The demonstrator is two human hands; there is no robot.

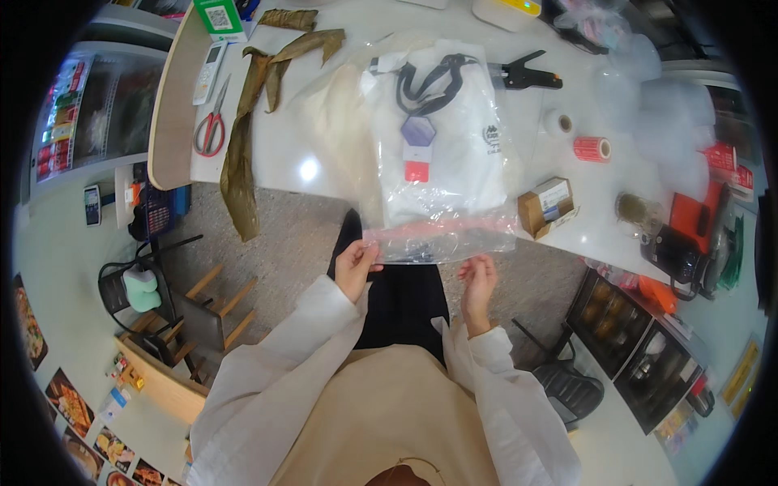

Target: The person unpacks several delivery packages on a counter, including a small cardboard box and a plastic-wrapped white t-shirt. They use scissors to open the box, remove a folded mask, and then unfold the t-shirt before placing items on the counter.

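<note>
A clear plastic bag (444,243) lies on the white table, its near end overhanging the edge. Inside is a folded white garment (450,170) with a dark cord (425,106), a purple hexagonal tag (418,131) and a red tag piece. Between finger and thumb, my left hand (355,267) pinches the bag's near left corner. My right hand (478,285) is just below the bag's near right edge, fingers curled; whether it grips the film cannot be told.
Left on the table are red-handled scissors (210,130), a remote control (209,73) and long dried leaves (243,158). To the right lie a black clamp-like tool (526,73), a red label roll (591,149), an open cardboard box (547,206) and a glass jar (638,209).
</note>
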